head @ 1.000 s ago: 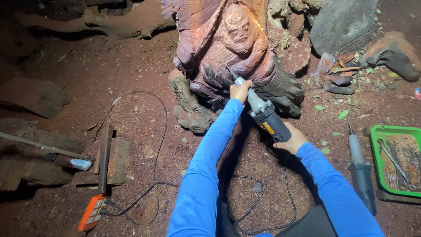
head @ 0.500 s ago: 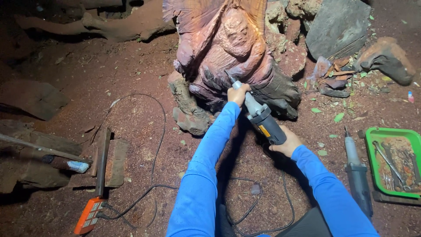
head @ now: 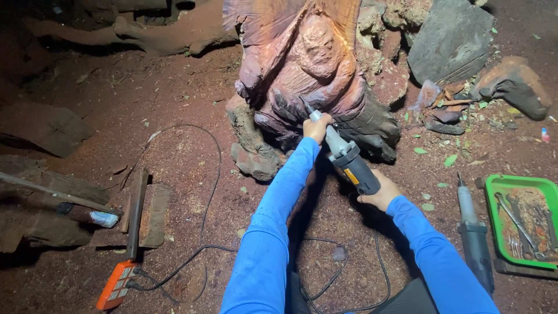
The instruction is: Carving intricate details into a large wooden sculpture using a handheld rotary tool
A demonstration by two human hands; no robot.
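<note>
A reddish wood carving [head: 308, 75] of a seated figure stands on the sawdust-covered ground, with dark carved fingers at its base. My left hand [head: 318, 127] grips the silver neck of a die grinder [head: 347, 160], whose tip touches the carving's lower middle. My right hand [head: 379, 195] holds the grinder's dark rear body. Both arms wear blue sleeves. The grinder's black cord [head: 372, 273] trails down toward me.
A second grinder [head: 474, 232] lies at right beside a green tray [head: 494, 192] of metal tools. An orange power strip [head: 116, 285] with a black cable lies at lower left near wooden blocks [head: 145, 212]. Rocks and wood chunks [head: 453, 40] ring the carving.
The view has shifted slightly. Both hands and the grinder keep the same grip, with the tip staying on the carving's lower part.
</note>
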